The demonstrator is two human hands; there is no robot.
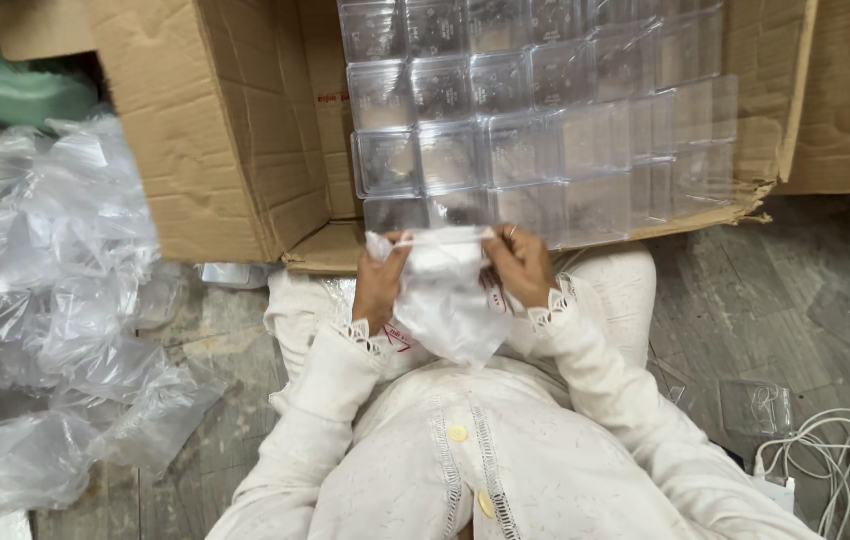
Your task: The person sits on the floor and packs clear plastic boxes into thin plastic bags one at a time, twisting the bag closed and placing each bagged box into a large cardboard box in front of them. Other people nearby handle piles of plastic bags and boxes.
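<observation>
My left hand [381,285] and my right hand [522,266] both grip the top edge of a thin clear plastic bag [448,305], held over my lap. The bag hangs down between the hands and its mouth is pulled taut at the top; something clear seems to sit inside the top, but I cannot tell what. Just beyond the hands stands an open cardboard box [215,150] on its side, packed with rows of clear plastic boxes [505,110] stacked in a grid.
A heap of crumpled clear plastic bags [55,290] lies on the floor at my left. A single clear plastic box [757,408] and a white cable [835,465] lie on the grey floor at my right. A green cloth [5,85] sits at the far left.
</observation>
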